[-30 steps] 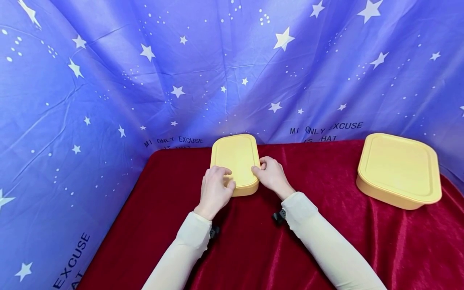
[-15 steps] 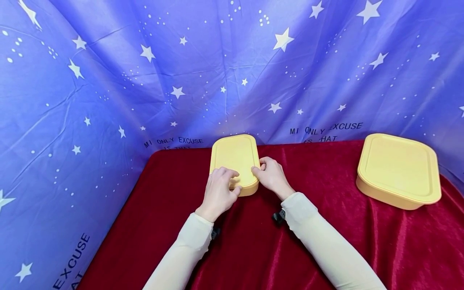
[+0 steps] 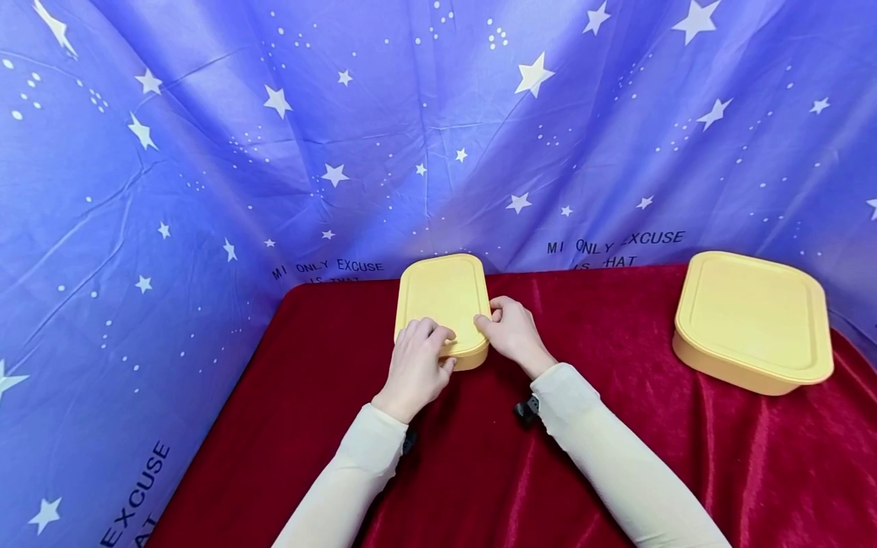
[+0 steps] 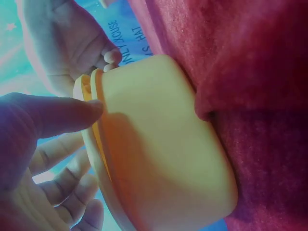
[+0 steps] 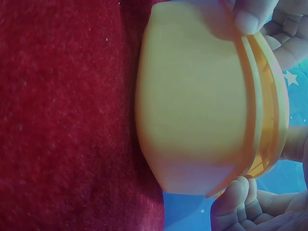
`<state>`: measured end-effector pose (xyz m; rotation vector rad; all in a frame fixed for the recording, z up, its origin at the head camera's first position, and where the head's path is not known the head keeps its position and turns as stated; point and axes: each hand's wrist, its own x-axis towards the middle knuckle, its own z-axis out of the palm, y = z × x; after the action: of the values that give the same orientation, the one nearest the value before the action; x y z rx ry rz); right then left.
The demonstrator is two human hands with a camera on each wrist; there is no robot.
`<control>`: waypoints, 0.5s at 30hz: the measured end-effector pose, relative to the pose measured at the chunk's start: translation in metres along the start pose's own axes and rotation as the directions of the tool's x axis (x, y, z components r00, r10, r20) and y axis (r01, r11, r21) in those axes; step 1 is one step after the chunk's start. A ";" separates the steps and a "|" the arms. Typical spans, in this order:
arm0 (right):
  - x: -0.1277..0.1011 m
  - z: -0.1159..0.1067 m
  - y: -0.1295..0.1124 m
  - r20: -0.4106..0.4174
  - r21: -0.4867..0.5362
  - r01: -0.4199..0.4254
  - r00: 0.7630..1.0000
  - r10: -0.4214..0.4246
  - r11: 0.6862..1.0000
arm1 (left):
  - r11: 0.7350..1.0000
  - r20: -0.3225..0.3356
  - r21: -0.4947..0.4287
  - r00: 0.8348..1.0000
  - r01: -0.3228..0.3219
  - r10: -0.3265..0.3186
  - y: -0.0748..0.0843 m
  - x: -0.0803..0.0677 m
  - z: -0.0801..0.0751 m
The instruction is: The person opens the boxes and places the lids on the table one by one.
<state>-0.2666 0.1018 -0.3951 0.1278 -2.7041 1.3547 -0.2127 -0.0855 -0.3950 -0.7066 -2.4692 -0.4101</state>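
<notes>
Both hands clasp the small yellow lidded box at its near end on the red-draped counter, left hand fingers curled over the lid edge, right hand apparently pinching its corner, contents hidden.

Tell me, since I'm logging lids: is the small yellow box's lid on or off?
On. The yellow lid covers the small yellow plastic box; the right wrist view shows a gap opening at its near corner.

Staged recording booth, probably indoors: star-printed blue backdrop cloth encloses three sides of a table draped in red velvet cloth.
</notes>
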 end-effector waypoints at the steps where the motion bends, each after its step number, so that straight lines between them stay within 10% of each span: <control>1: 0.000 0.000 0.000 0.000 0.000 0.000 1.000 0.000 1.000 | 1.000 -0.002 0.008 1.000 -0.003 0.003 0.000 0.000 0.001; 15: -0.001 0.000 -0.002 0.000 0.000 -0.005 1.000 0.005 1.000 | 0.999 -0.009 0.039 0.999 -0.031 0.032 0.000 -0.001 0.002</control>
<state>-0.2657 0.1011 -0.3937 0.1220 -2.7067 1.3555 -0.2129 -0.0850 -0.3975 -0.7248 -2.4467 -0.3526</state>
